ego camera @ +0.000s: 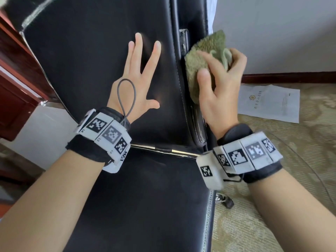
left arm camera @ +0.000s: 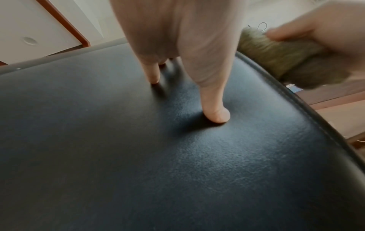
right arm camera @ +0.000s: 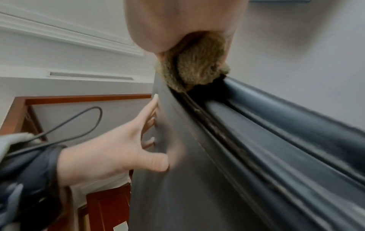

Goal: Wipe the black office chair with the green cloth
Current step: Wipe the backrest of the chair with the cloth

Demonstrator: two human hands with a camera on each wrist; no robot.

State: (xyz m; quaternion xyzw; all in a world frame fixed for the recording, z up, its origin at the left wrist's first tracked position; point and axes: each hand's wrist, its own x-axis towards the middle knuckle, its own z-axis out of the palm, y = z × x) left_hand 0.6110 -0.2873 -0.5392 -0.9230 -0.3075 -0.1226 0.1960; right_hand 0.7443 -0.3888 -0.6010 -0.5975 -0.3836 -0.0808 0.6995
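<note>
Head view, chair: the black office chair (ego camera: 91, 57) fills the middle, its back at the top and its seat at the bottom.
Head view, left hand: the left hand (ego camera: 138, 84) lies flat on the chair back, fingers straight and spread wide, holding nothing.
Head view, right hand: the right hand (ego camera: 220, 88) grips the green cloth (ego camera: 201, 57) and holds it against the right edge of the chair back.
Head view, room: carpet (ego camera: 291, 160) with a white paper (ego camera: 269, 102) lies to the right; a red-brown wooden cabinet (ego camera: 16, 91) stands close on the left.
Left wrist view: fingertips (left arm camera: 217, 115) press the black leather; the cloth sits at the stitched edge.
Right wrist view: the cloth (right arm camera: 195, 68) is bunched in the hand, touching the groove along the chair's side edge.
</note>
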